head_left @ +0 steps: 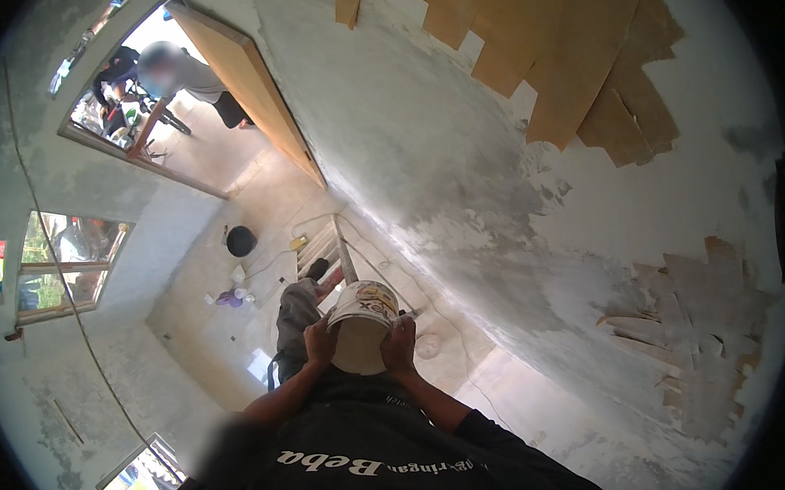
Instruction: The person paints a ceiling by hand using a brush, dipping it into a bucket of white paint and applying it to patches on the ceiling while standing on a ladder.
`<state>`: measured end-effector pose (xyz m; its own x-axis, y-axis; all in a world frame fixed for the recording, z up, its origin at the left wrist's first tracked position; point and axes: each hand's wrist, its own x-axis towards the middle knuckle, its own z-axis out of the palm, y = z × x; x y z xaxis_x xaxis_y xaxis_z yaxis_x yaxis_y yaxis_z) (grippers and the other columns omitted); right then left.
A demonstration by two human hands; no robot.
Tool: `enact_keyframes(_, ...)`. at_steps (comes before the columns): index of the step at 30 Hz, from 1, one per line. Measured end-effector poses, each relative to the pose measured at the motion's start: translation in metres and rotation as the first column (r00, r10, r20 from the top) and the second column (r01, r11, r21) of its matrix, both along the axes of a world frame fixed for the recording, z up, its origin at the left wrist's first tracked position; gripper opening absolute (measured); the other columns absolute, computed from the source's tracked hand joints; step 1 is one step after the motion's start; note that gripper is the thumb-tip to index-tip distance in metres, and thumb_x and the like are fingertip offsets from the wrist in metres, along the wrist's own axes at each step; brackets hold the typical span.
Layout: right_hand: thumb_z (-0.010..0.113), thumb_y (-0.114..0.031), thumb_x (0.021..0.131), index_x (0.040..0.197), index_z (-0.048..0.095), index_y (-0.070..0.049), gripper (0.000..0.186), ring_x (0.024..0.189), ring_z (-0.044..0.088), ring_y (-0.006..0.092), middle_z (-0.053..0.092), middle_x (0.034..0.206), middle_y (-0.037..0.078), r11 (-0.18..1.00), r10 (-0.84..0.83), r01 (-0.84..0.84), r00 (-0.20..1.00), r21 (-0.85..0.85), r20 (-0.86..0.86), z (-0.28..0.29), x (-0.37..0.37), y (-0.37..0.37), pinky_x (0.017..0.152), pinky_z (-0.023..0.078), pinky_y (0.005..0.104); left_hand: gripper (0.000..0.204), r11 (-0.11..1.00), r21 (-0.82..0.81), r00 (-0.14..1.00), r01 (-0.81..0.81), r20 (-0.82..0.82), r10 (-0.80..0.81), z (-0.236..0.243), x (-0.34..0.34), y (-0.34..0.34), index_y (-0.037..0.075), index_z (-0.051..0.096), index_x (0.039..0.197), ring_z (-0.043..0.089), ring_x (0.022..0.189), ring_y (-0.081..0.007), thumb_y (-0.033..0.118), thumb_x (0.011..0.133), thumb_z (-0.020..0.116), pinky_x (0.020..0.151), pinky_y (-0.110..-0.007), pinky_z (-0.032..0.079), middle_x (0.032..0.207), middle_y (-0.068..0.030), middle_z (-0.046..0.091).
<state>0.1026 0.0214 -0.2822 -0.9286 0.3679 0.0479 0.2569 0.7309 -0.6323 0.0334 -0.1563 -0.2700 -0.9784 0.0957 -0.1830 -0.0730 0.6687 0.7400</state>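
**Bucket in both hands, none free for the ladder**

At the lower centre of the frame, you grip the white bucket (364,298) from both sides, your left hand (319,339) and right hand (399,344) each wrapped on its wall. It is tipped so that a pale round face points toward you; whether anything is inside, you cannot tell from here. If one side slips, the bucket could swing on the other hand and drop.

Just beyond, your trouser leg (297,316) reaches the wooden ladder (347,261); how firmly your shoe (317,271) is planted is unclear. With both hands taken, a wobble could unbalance you. A cable (457,326) on the floor, right of centre, could snag a foot stepping down. Left of centre, the black bucket (241,241) stands well apart, as does the person (190,78) in the upper-left doorway (215,157), probably out of harm's way.
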Motion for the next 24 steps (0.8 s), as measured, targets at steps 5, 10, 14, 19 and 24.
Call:
enact_keyframes(5, 0.051, -0.001, 0.078, 0.093, 0.053, 0.007, 0.017, 0.098, 0.049, 0.0422, 0.049, 0.099, 0.025, 1.000, 0.010, -0.009, 0.998, -0.005, 0.059, 0.001, -0.001, 0.004, 0.085, 0.042, 0.0492, 0.036, 0.988, -0.128, 0.996, 0.090, 0.036, -0.086, -0.001, -0.010, 0.003, 0.011, 0.066, 0.115, 0.065, 0.072, -0.0376, 0.027, 0.083, 0.065, 0.065, -0.047, 0.051, 0.077, -0.0221, 0.064)
enact_keyframes(10, 0.056, -0.002, 0.072, 0.095, 0.051, 0.008, 0.025, 0.093, 0.050, 0.0435, 0.049, 0.095, 0.025, 0.998, -0.047, 0.047, 0.999, 0.031, 0.003, 0.003, -0.009, 0.012, 0.079, 0.044, 0.0495, 0.039, 0.979, -0.130, 0.987, 0.159, 0.059, -0.153, 0.010, -0.029, 0.012, 0.013, 0.067, 0.115, 0.065, 0.068, -0.0371, 0.031, 0.081, 0.066, 0.065, -0.046, 0.052, 0.073, -0.0211, 0.064)
enact_keyframes(14, 0.053, -0.004, 0.074, 0.103, 0.051, 0.010, 0.032, 0.104, 0.047, 0.0456, 0.048, 0.107, 0.029, 0.981, -0.164, 0.171, 0.983, -0.088, 0.088, 0.012, -0.015, 0.018, 0.094, 0.039, 0.0505, 0.038, 0.949, -0.167, 0.964, 0.267, 0.035, -0.265, 0.020, -0.056, 0.030, 0.015, 0.068, 0.113, 0.066, 0.071, -0.0366, 0.034, 0.080, 0.068, 0.067, -0.044, 0.053, 0.076, -0.0187, 0.066)
enact_keyframes(19, 0.054, -0.004, 0.072, 0.097, 0.053, 0.009, 0.028, 0.104, 0.047, 0.0454, 0.049, 0.103, 0.029, 0.973, -0.214, 0.222, 0.970, -0.062, 0.120, 0.007, -0.027, 0.027, 0.094, 0.038, 0.0506, 0.038, 0.894, -0.185, 0.902, 0.409, -0.066, -0.426, 0.000, -0.089, 0.043, 0.015, 0.069, 0.111, 0.067, 0.074, -0.0352, 0.034, 0.078, 0.069, 0.070, -0.044, 0.054, 0.082, -0.0162, 0.068)
enact_keyframes(24, 0.054, -0.002, 0.069, 0.088, 0.053, 0.006, 0.021, 0.095, 0.048, 0.0424, 0.050, 0.090, 0.024, 0.970, -0.243, 0.243, 0.967, 0.012, 0.080, 0.011, -0.027, 0.032, 0.085, 0.041, 0.0502, 0.038, 0.843, -0.298, 0.874, 0.448, -0.055, -0.483, 0.014, -0.087, 0.059, 0.015, 0.068, 0.112, 0.067, 0.075, -0.0336, 0.033, 0.078, 0.069, 0.071, -0.044, 0.053, 0.089, -0.0161, 0.069)
